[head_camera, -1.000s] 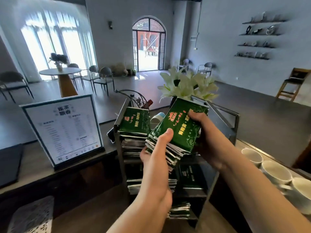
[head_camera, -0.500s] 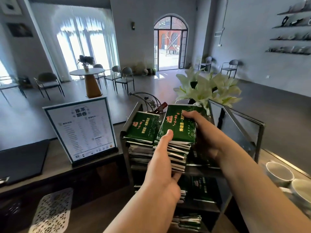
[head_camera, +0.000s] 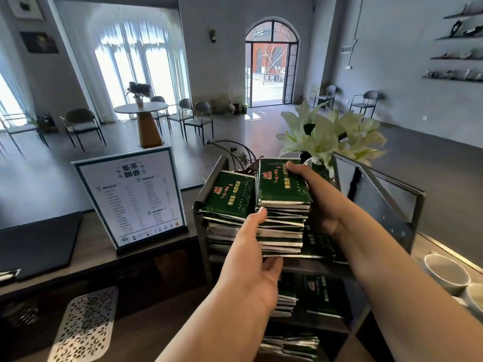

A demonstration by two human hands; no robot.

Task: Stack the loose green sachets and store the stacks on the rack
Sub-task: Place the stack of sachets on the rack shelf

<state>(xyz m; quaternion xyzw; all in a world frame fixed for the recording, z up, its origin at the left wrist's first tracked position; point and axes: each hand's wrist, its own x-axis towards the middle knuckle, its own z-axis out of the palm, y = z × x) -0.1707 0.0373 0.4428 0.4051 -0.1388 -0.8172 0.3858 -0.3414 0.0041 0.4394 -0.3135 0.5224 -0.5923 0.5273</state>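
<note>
While 2 hands grip glossy rectangular sachet stack.

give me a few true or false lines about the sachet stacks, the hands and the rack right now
1. Both hands, left hand and right hand, hold one stack of green sachets. True.
2. The held stack sits left of the other stack on the rack. False: right of it.
3. The rack's lower shelves are bare. False: they hold sachets.
4. White lilies stand behind the rack. True.
5. The menu stand is right of the rack. False: left.
</note>
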